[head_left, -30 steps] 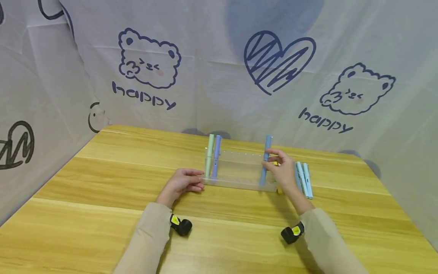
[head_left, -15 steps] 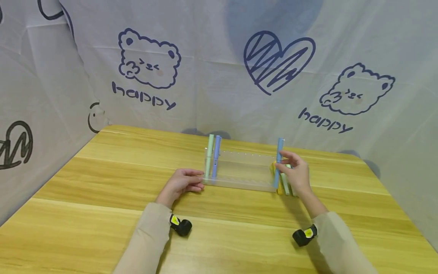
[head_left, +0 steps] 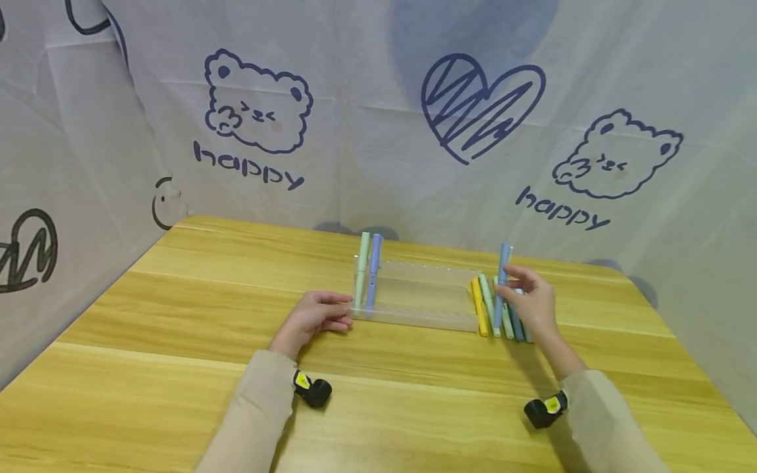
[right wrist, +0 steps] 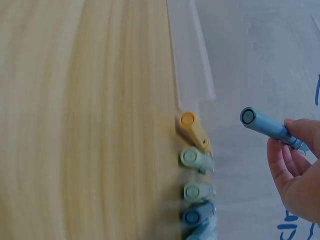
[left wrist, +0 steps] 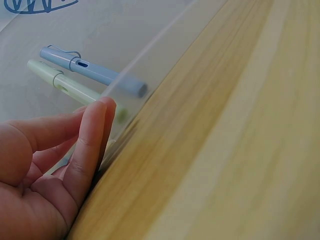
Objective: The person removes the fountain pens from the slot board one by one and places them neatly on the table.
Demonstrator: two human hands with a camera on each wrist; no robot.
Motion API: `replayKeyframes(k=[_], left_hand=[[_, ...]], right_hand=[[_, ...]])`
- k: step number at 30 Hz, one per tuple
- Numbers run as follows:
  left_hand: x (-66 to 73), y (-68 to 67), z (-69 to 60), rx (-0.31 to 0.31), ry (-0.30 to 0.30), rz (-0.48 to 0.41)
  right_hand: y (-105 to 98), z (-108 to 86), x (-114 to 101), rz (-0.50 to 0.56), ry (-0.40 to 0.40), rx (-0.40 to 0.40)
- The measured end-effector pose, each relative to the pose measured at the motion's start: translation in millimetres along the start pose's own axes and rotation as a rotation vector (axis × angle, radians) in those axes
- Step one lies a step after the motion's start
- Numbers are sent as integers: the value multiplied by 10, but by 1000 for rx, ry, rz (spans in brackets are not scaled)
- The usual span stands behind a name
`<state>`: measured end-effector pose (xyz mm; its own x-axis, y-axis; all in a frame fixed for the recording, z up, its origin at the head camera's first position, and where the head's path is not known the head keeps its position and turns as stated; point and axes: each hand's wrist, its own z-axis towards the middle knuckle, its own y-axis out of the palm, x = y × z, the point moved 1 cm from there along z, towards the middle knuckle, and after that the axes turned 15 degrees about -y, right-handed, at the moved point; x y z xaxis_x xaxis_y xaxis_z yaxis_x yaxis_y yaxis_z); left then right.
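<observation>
A clear pen rack stands mid-table with a light green pen and a lavender pen leaning in its left end. My left hand pinches the rack's front left corner; in the left wrist view its fingertips are at the clear lip. My right hand holds a blue pen near upright between thumb and fingers, off the rack's right end and above the loose pens. In the right wrist view the blue pen's end points away from the fingers.
Right of the rack several pens lie side by side: a yellow pen nearest it, then a pale green pen, with green and blue ones partly behind the right hand. A printed cloth hangs behind the wooden table.
The right hand has carried the blue pen rightward, from the rack's right end to over the loose pens. The left hand and the two pens in the rack have stayed put.
</observation>
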<state>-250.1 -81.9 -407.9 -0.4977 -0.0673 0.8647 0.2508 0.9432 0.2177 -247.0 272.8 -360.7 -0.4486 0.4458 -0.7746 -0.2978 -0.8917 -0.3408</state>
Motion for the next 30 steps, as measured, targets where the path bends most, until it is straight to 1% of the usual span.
replayKeyframes(k=[4, 6, 10, 12, 14, 17, 19, 21, 23, 25, 30], left_hand=[[-4, -8, -1, 2, 1, 2], [-4, -10, -1, 7, -2, 1], [-4, -11, -5, 10, -6, 2], [-6, -13, -6, 8, -4, 4], [-6, -13, -6, 5, -2, 8], [-4, -10, -5, 6, -5, 5], [0, -8, -6, 7, -7, 4], [4, -2, -8, 10, -12, 2], [7, 2, -13, 10, -13, 2], [10, 8, -17, 12, -14, -1], [4, 2, -15, 5, -7, 4]], right_hand=[[-79, -3, 36, 3, 22, 16], [-117, -9, 23, 12, 15, 18], [-192, -7, 151, 24, 12, 41], [-238, 8, 335, 21, 1, 60], [-294, 31, 568, 0, -1, 78], [-381, 80, 931, 12, -4, 97], [-424, 102, 1073, 13, 6, 112], [-460, 117, 1159, 16, 13, 119], [-488, 123, 1194, 6, 36, 130], [-513, 116, 1179, 6, 57, 129], [-572, 81, 1027, -1, 83, 118]])
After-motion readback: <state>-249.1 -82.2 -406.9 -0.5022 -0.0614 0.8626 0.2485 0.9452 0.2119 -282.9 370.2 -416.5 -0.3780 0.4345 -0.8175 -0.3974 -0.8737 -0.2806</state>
